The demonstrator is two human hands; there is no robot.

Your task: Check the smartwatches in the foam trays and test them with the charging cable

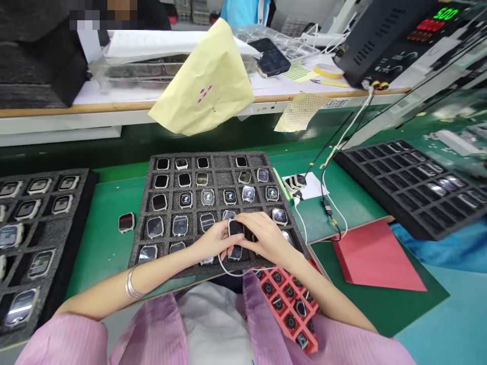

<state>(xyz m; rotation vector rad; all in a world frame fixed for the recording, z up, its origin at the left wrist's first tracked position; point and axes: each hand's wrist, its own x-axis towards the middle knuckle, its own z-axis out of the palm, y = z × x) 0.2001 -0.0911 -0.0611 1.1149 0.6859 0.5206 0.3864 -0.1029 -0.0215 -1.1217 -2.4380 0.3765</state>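
A black foam tray (218, 175) with several smartwatch bodies in its pockets lies in front of me on the green bench. Over its near edge both hands meet on one watch body (236, 228) with a dark screen. My left hand (213, 242) pinches it from the left. My right hand (262, 234) is curled over its right side. A thin white cable (232, 271) loops below the hands toward the watch. Under my right forearm sits a red tray (291, 304) with small dark parts.
Another foam tray of watches (34, 238) lies at the left, and a loose watch (126, 222) beside it. A third black tray (411, 185) sits at the right, with a red sheet (375, 258), a white charging pad (304, 185) and cables. A yellow envelope (203, 83) hangs from the shelf.
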